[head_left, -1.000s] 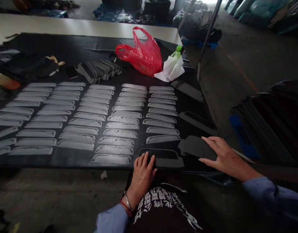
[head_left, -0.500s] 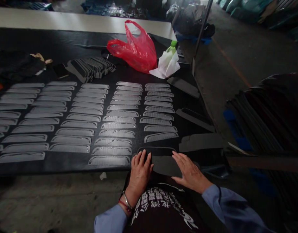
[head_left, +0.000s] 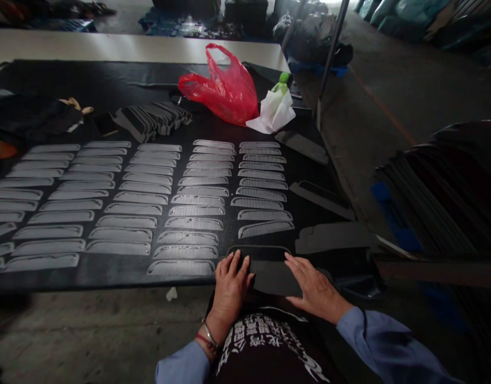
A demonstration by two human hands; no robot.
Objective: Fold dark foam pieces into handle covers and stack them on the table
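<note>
Head view, with 12 o'clock pointing away from the person: a flat grey piece [head_left: 269,276] lies at the near edge of a black-covered table [head_left: 109,273], between the two hands. At its 9 o'clock end the left hand [head_left: 231,282] rests palm down, fingers slightly spread. At its 3 o'clock end the right hand [head_left: 315,288] has its thumb well apart from its fingers, by the piece's near and far edges; whether it pinches the piece, I cannot tell. A dark piece with a thin rounded outline [head_left: 265,249] shows just beyond, at 12 o'clock.

Overlapping grey pieces [head_left: 335,236] lie near the right hand, toward 1 o'clock. Columns of pale strips [head_left: 187,252] spread from 9 to 12 o'clock. Far off at 11 o'clock sits a fanned row of dark pieces [head_left: 155,120]; near 12 stand a red plastic bag [head_left: 229,93] and, just beside it, a green-capped bottle [head_left: 284,78] partly covered by white paper [head_left: 275,112]. A pile of dark sheets [head_left: 433,197] stands off the table at 2 o'clock.
</note>
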